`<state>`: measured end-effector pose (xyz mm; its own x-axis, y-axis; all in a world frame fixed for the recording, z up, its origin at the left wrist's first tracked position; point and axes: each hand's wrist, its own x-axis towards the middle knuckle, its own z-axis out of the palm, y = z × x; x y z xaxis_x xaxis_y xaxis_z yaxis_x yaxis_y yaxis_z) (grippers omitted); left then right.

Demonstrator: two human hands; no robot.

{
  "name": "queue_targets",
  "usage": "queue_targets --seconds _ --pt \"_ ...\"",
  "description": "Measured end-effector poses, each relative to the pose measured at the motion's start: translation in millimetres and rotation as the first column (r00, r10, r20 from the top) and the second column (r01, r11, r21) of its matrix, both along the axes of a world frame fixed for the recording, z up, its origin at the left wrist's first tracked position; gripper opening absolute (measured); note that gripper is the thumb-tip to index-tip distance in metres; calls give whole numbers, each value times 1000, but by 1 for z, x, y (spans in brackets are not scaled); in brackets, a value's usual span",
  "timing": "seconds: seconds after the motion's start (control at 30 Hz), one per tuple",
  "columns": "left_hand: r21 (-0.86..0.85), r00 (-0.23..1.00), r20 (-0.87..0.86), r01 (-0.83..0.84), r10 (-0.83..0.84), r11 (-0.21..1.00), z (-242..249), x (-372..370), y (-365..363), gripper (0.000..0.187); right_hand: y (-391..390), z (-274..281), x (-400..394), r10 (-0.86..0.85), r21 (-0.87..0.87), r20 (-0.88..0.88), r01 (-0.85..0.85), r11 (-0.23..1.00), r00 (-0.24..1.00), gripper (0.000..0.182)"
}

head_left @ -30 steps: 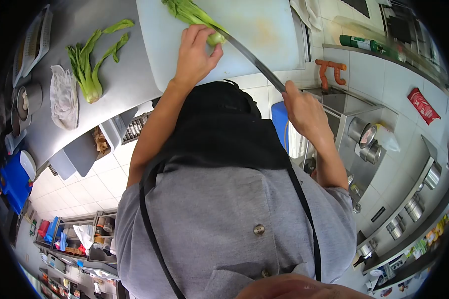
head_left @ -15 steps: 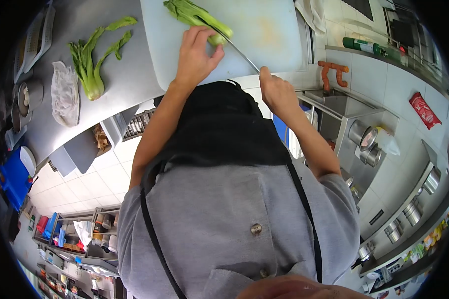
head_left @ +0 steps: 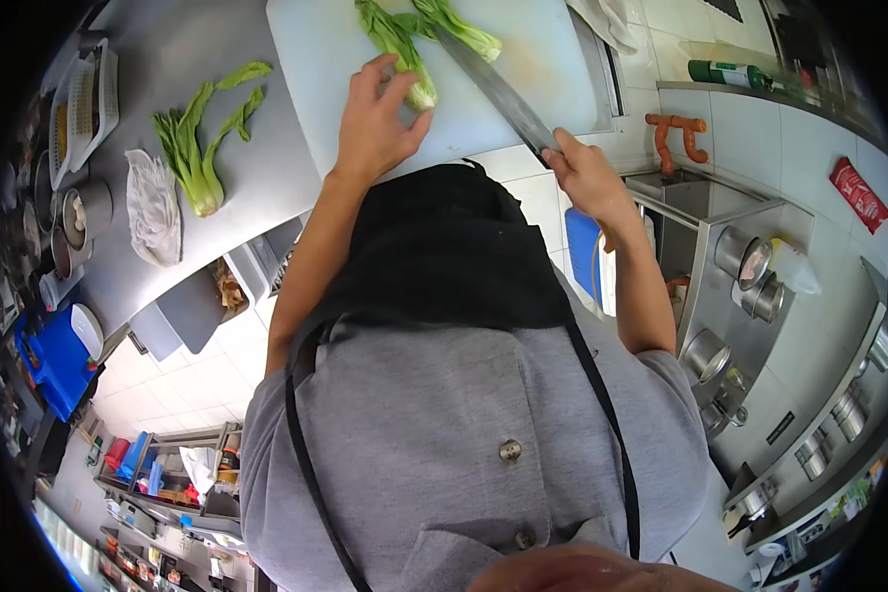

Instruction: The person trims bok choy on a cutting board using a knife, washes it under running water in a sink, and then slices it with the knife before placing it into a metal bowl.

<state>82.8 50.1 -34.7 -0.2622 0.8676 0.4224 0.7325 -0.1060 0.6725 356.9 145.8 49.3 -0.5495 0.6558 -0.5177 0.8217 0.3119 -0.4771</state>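
My right hand (head_left: 587, 178) is wrapped round the handle of a kitchen knife (head_left: 503, 94), whose broad blade slants up and left over the white cutting board (head_left: 311, 89). On the board lie two pieces of bok choy with their leafy ends toward the far edge: a left piece (head_left: 409, 69) and a right piece (head_left: 469, 32). The blade's tip end lies between them, against the right piece. My left hand (head_left: 377, 123) is beside the left piece, fingers curved and apart, fingertips at its edge and thumb just below its pale base.
Another bok choy (head_left: 192, 163) lies on the steel counter (head_left: 257, 168) left of the board, next to a crumpled white cloth (head_left: 153, 207). Metal pots (head_left: 87, 212) and a white basket (head_left: 94, 109) stand farther left. A grey bin (head_left: 183, 306) sits below the counter edge.
The bok choy on the board has gone from one piece to two lying apart. The knife has shifted right and turned its blade flatter. My left hand has opened and moved slightly down-left.
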Motion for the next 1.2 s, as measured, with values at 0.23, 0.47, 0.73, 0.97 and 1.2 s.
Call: queue_targets --seconds 0.23,0.47,0.73,0.97,1.2 --pt "-155 1000 -20 11 -14 988 2 -9 -16 40 -8 -3 0 -34 173 27 28 984 999 21" --pt "-7 987 -162 13 -14 1000 3 -6 -24 39 -22 2 -12 -10 184 88 -6 983 996 20" --pt "46 983 -185 20 -11 999 -2 -12 -14 36 -11 -19 -16 -14 209 29 7 978 999 21" --pt "274 950 -144 -230 276 934 46 -27 -43 33 -14 -26 -15 -144 245 -2 140 959 990 22" --pt "-12 988 -106 -114 112 993 4 4 -50 37 -27 -19 -15 -85 252 -29 90 964 996 19"
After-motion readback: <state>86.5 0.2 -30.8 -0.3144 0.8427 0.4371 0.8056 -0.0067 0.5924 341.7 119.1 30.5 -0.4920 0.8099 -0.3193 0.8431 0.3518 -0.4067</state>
